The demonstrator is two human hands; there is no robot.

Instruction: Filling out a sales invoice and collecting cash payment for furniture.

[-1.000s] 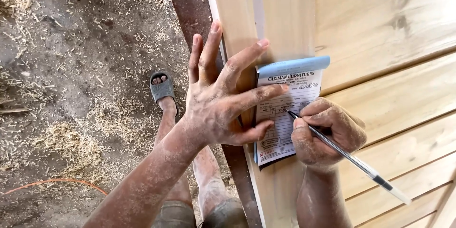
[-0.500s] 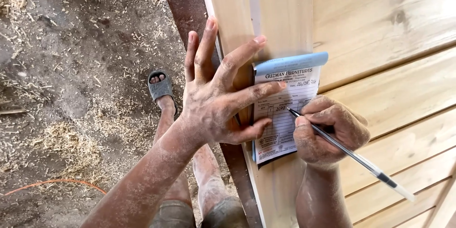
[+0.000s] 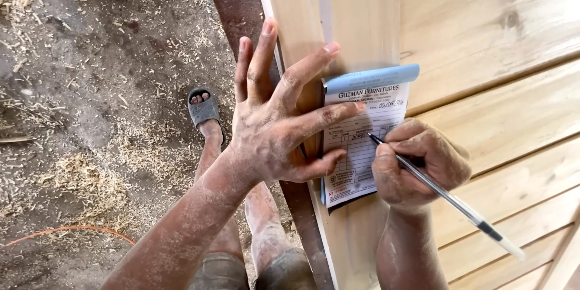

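While left hand (image 3: 272, 139) fingers pin the receipt pad (image 3: 359, 136), right hand (image 3: 417, 166) grips a pen (image 3: 450, 202)

1. The left hand (image 3: 275, 127) lies flat, palm down, with all 5 fingers spread wide and pointing far and right; the thumb reaches right at the near side.
2. Its forearm runs in from the near left, dusted pale.
3. The right hand (image 3: 420, 166) is curled into a writing grip, knuckles up, thumb and forefinger pinched together at its left edge.
4. Its wrist and forearm rise straight from the near edge.
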